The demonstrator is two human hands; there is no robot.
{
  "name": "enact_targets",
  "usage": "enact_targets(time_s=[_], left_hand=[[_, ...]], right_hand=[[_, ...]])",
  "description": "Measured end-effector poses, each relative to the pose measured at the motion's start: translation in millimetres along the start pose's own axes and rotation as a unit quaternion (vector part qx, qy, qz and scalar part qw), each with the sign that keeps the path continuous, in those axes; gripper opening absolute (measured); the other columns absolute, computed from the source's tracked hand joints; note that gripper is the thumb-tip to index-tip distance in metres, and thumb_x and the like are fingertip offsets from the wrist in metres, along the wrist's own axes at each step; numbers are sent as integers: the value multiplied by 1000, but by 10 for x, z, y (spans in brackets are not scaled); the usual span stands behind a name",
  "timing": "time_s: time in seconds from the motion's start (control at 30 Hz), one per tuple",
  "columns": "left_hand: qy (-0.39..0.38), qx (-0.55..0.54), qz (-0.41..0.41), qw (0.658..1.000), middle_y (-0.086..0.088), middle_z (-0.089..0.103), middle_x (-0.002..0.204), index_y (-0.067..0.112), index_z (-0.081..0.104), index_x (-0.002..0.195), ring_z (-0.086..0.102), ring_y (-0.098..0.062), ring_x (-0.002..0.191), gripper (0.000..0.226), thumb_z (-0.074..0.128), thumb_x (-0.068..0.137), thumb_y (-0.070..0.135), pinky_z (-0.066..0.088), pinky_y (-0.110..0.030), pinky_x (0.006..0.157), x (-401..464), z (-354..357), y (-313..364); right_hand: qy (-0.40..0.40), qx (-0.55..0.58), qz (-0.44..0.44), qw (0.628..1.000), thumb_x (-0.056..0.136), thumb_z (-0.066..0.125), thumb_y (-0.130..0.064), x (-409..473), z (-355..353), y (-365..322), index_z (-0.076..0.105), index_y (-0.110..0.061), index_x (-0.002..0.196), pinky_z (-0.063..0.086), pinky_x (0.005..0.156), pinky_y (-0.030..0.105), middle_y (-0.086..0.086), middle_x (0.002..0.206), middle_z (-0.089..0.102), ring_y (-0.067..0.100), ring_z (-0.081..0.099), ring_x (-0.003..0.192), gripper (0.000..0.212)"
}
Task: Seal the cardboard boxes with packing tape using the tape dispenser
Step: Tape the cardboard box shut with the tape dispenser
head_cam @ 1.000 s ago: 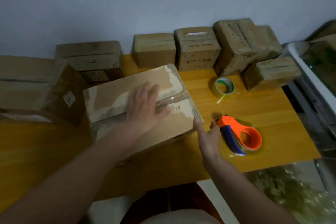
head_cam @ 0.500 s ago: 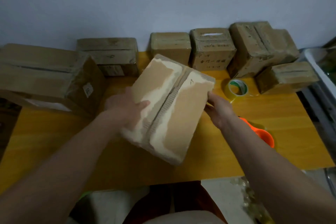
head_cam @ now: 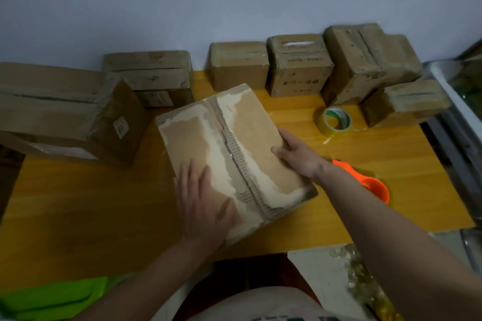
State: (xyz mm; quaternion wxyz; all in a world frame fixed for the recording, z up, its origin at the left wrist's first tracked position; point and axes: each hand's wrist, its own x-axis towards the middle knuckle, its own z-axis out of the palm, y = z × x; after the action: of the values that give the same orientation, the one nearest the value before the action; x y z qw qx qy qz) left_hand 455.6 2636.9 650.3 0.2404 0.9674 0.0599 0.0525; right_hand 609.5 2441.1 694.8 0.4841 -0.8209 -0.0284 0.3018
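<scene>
Left hand (head_cam: 202, 203) flat, fingers straight; right hand (head_cam: 300, 156) fingers curled, gripping; forearms extended.

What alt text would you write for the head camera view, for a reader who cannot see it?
Two hands steady a worn cardboard box on a yellow table: the left hand lies flat on top, the right hand grips its right edge. An orange tape dispenser and a tape roll lie to the right; taped boxes line the wall.
</scene>
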Motion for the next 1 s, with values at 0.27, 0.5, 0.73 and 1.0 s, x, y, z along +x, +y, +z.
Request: enact_targets(time_s=[0.27,0.5,0.73,1.0], left_hand=[[-173,191,271,928,-17,23,158,23,38,147,16,-45,144,111,41,62,95,10,-77,103,-150,-337,-242],[-243,274,342,866,-12,24,158,37,29,150,22,-45,142,95,43,68,82,21,-78,99,279,-316,-112],[-229,264,312,883,-6,-23,158,42,-13,149,-21,-39,144,89,33,82,79,-11,-67,110,489,-139,258],[-302,310,328,840,-3,-20,160,40,-18,148,-7,-34,147,108,63,80,63,0,-50,117,589,-309,486]], right_hand=[[-7,-72,146,987,92,50,-53,-388,-195,350,51,-16,134,55,81,39,4,127,59,26,59,109,55],[39,137,127,982,92,61,-28,-501,-294,519,63,-12,121,58,81,47,12,108,69,28,69,96,33],[122,159,78,977,91,64,-18,-301,-559,443,67,-8,109,61,60,36,6,88,67,26,66,79,21],[90,145,40,985,94,59,-26,-146,-663,537,66,-13,114,59,66,30,3,91,68,18,65,79,25]])
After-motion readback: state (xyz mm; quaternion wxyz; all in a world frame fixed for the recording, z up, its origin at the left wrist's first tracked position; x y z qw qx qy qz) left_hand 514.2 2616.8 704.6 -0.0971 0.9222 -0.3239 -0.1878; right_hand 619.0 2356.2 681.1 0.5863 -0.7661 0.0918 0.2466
